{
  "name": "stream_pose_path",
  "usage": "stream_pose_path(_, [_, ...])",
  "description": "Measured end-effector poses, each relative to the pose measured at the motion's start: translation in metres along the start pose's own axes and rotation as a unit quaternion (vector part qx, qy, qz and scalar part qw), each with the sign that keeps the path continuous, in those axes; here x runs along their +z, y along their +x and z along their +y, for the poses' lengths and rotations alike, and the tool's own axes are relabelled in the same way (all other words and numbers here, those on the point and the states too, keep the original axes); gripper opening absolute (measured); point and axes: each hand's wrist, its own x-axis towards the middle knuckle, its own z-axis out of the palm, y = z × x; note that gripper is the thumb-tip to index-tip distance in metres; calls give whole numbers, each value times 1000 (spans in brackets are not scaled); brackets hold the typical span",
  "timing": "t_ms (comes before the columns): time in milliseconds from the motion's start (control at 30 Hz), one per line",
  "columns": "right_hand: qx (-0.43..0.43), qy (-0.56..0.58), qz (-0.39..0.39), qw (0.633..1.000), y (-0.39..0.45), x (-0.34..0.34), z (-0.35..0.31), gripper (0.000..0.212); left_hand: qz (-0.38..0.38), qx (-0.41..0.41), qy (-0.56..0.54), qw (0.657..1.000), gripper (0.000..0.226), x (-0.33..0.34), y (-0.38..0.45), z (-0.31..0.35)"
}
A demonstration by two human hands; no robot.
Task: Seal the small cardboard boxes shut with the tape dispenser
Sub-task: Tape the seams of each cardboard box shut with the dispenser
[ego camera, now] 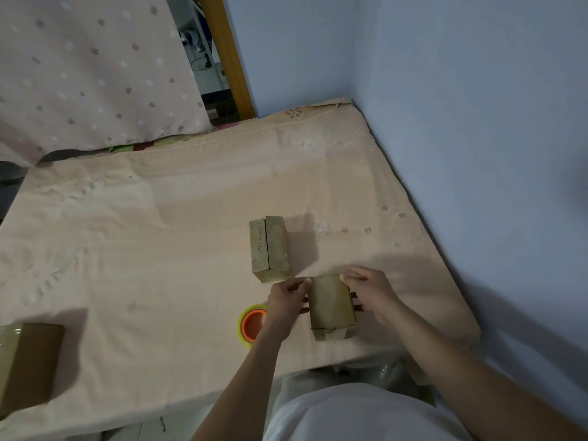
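Gripping a small cardboard box (332, 305) from both sides, the person's two hands sit close together near the front edge of the bed. The left hand (286, 299) curls its fingers against the box's left wall, with its fingertips at the far left corner. The right hand (370, 292) does the same on the right wall, fingers wrapped round the side and thumb at the far right corner. The box rests on the peach bedsheet (159, 249), and its near end shows rough folded flaps.

At about eight o'clock from this box, partly hidden behind the left wrist, lies a tape roll (251, 324) with an orange core and a yellow-green rim, flat on the sheet.

Far off at nine o'clock, at the left edge of the view, a larger brown box (30, 361) sits with clear tape shining on its near corner.

At eleven o'clock from the held box, just beyond the left hand's fingertips, a second small box (270, 248) lies with a dark seam between its two top flaps.

Farther back, a spotted pink quilt (95, 74) rises at ten o'clock, a wooden post (226, 55) stands at twelve, and a pale blue wall (461, 106) fills the right side.
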Motion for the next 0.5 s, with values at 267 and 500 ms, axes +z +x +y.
stream_pose_path(267, [-67, 16, -17, 997, -2, 1, 3, 28, -26, 80, 6, 996, 23, 3, -6, 9])
stream_pose_path(500, [-83, -25, 3, 996, -1, 0, 13, 28, 5, 56, -25, 998, 17, 6, -6, 4])
